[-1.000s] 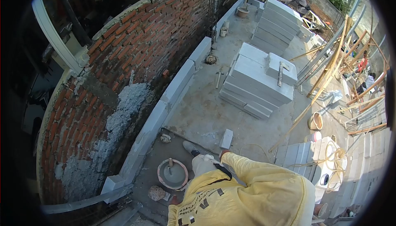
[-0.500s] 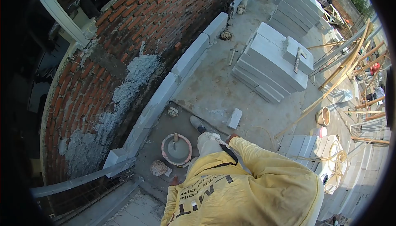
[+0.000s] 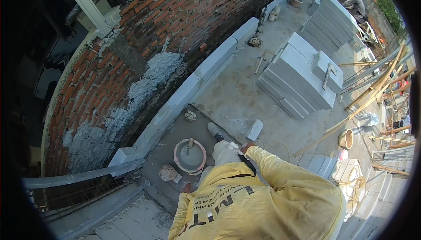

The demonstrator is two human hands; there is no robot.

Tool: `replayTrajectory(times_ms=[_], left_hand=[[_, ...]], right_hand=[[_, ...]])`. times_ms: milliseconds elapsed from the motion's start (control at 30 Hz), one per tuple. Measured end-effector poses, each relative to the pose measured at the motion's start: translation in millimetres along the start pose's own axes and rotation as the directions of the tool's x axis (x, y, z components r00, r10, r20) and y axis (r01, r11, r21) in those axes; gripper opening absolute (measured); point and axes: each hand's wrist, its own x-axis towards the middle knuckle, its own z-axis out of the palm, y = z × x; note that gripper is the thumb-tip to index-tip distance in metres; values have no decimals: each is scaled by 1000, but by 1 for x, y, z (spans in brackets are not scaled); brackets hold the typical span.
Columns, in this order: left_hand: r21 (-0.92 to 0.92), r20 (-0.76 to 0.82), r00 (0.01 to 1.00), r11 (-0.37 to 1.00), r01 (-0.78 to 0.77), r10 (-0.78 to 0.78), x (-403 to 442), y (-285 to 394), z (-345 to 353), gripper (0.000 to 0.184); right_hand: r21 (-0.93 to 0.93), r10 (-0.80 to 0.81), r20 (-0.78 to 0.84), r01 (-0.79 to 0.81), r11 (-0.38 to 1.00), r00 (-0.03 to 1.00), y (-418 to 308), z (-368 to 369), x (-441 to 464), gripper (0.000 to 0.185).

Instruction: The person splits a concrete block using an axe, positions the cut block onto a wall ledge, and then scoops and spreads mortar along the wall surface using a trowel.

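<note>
My left hand (image 3: 189,188) shows just past its yellow cuff, low beside a round mortar bucket (image 3: 177,163); its fingers are too small and partly hidden to read. A trowel (image 3: 189,145) stands in the grey mix, handle up against the rim. Left of the bucket lies a crumpled, pale bag-like lump (image 3: 167,173). My right hand (image 3: 248,146) is by my thigh, mostly covered by the sleeve, its fingers not distinguishable. Just beyond it, a small white block (image 3: 254,130) rests on the concrete floor.
A low course of white blocks (image 3: 177,95) runs along the brick wall (image 3: 149,25). Stacked blocks (image 3: 291,75) with a tool on top stand ahead, a hammer (image 3: 259,65) beside them. Poles (image 3: 372,93) and a bucket (image 3: 346,138) are at right. Another person (image 3: 356,5) crouches far off.
The view has shifted, so the surroundings sit farther right and slightly lower in the upper part. My left hand shows a little more beyond its cuff. The trowel remains in the bucket.
</note>
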Motion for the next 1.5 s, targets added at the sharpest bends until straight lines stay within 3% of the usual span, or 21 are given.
replayTrajectory(times_ms=[100, 167, 267, 367, 467, 533, 633, 667, 767, 867, 933, 967, 1033, 1067, 1100, 1167, 1200, 1300, 1333, 1467, 1500], left_hand=[[-28, -30, 1000, 1000, 0, -1, 6, -11, 1, 48], [-184, -19, 994, 977, 105, -110, 10, -17, 0, 47], [-128, -92, 993, 989, 67, -79, 9, -20, 1, 51], [247, -82, 989, 964, -101, 125, -15, 13, 3, 51], [-207, -157, 922, 925, 320, -354, -37, 106, 8, 45], [-450, -32, 996, 891, 58, -81, -72, 186, 5, 48], [-443, -32, 989, 885, -144, 145, -119, 297, -2, 51], [-439, 12, 974, 877, -197, 225, -137, 332, -7, 53], [-479, 51, 796, 714, -510, 603, -209, 429, -19, 55], [-463, 80, 612, 573, -677, 787, -290, 501, -36, 60], [-417, 167, 371, 407, -813, 913, -320, 528, -47, 60], [-454, 194, 276, 335, -826, 941, -332, 541, -49, 58], [-519, 237, 112, 223, -825, 965, -349, 557, -48, 56], [-536, 249, 82, 208, -818, 965, -355, 561, -45, 55], [-553, 266, 60, 203, -808, 962, -361, 565, -42, 55], [-574, 293, 46, 214, -790, 955, -368, 568, -37, 54], [-582, 301, 43, 219, -783, 953, -371, 570, -33, 53], [-597, 321, 53, 246, -763, 945, -373, 576, -23, 52], [-603, 325, 54, 251, -757, 944, -374, 577, -19, 52], [-599, 309, 91, 268, -755, 947, -373, 583, -9, 50], [-591, 302, 106, 273, -759, 947, -371, 583, -7, 49]], right_hand=[[33, 0, 17, 0, 999, 1000, -2, -1, -4, 70], [45, -3, 23, 2, 999, 1000, -1, -1, -5, 72], [46, -1, 36, -1, 999, 999, -1, -2, -8, 74], [72, -3, 55, -1, 997, 998, 4, 2, -2, 70], [85, -6, 35, 3, 996, 999, 7, -1, -10, 61], [32, 4, 50, -5, 999, 999, 5, -10, -17, 64], [44, 54, -6, -53, 998, 999, 16, 1, 7, 71], [84, -51, 138, 39, 996, 989, 65, 48, 101, 72], [-26, -25, -67, 23, 999, 997, 33, 7, 30, 69], [128, -20, 103, 7, 992, 994, 40, 2, 43, 78], [118, -149, -141, 167, 979, 979, 65, 39, 94, 80], [100, -212, -257, 244, 965, 943, 82, 57, 112, 82], [79, -99, -151, 112, 991, 984, 71, 39, 91, 85], [144, -112, -39, 117, 983, 993, 83, 44, 105, 84], [390, -192, 192, 105, 915, 962, 53, 4, 38, 77], [227, -89, -9, 89, 970, 996, 96, 46, 101, 64], [153, -96, 87, 82, 985, 992, 25, -16, -18, 60], [111, -121, 176, 103, 989, 977, 68, 13, 32, 65], [128, -181, 208, 157, 979, 961, 82, 19, 46, 68], [182, -9, 201, -28, 983, 979, 81, 9, 35, 60], [277, -109, 145, 65, 959, 983, 106, 23, 61, 52]])
